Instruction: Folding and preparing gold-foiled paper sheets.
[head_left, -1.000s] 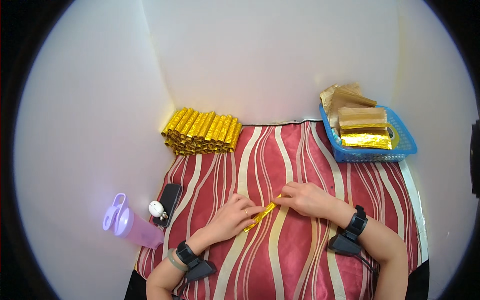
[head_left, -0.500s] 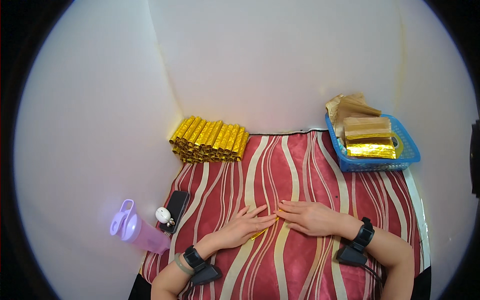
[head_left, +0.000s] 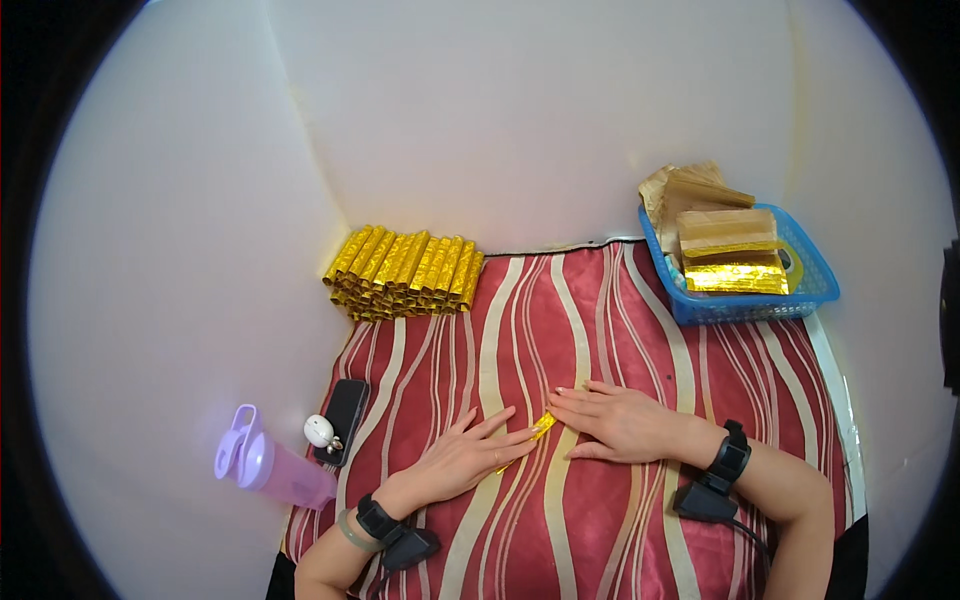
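A narrow piece of gold foil (head_left: 544,425) lies aslant on the cloth between my hands, partly hidden under my left fingers. My left hand (head_left: 460,460) rests palm down with its fingers spread across the foil. Opposite it, my right hand (head_left: 622,424) lies flat with fingers stretched out, their tips at the foil's upper end. Neither hand grips anything. At the far left, a stack of gold foil tubes (head_left: 400,270) is piled in several layers against the wall.
A blue basket (head_left: 750,312) at the far right holds brown paper (head_left: 700,190) and gold foil sheets (head_left: 738,278). On the left are a dark phone (head_left: 347,408), a white earbud case (head_left: 319,430) and a purple bottle (head_left: 285,475). Striped red cloth (head_left: 620,520) covers the table.
My hands have moved slightly apart, showing more of the gold foil between them. The whole view has shifted a little, so the stack and basket appear higher.
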